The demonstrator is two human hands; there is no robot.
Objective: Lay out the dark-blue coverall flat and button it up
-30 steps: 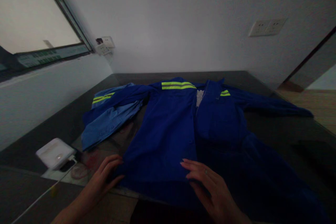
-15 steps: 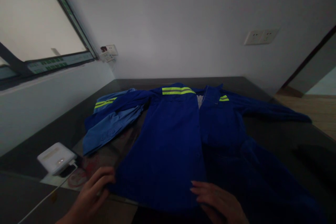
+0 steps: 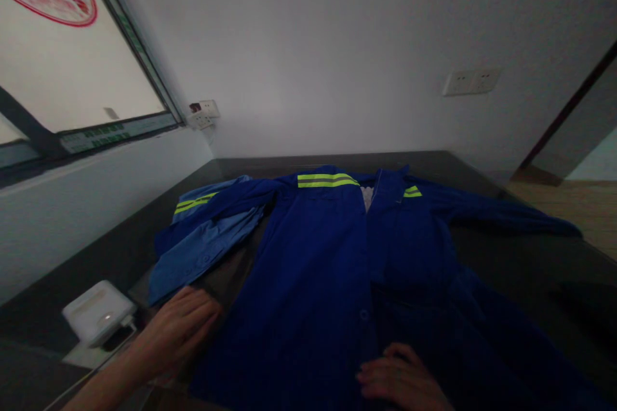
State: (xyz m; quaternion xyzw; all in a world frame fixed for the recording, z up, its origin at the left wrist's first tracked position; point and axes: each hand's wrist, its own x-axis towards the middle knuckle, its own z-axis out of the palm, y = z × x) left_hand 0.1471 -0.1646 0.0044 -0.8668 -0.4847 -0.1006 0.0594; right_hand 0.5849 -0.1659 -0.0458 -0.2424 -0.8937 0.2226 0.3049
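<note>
A dark blue work jacket (image 3: 308, 282) with yellow-green reflective strips lies spread on the dark table, its front panels overlapping and its collar toward the wall. Its sleeves stretch out to both sides. My left hand (image 3: 180, 327) is just off the jacket's left edge, with loosely bent fingers and nothing visible in them. On the lower front rests my right hand (image 3: 400, 377), fingers extended over the cloth near the button line. A folded light blue garment (image 3: 205, 257) with a reflective strip lies on the left, partly beneath the jacket's sleeve.
A white box-shaped device (image 3: 99, 311) with a white cable sits at the table's left. A dark item (image 3: 583, 308), hard to make out, lies at the right. The wall (image 3: 328, 77) behind carries sockets (image 3: 471, 81), and a window (image 3: 72, 64) is at the left.
My left hand has come away from the jacket's lower left corner and moved up beside its edge. My right hand has shifted slightly down and stays on the front. The view has tilted up slightly.
</note>
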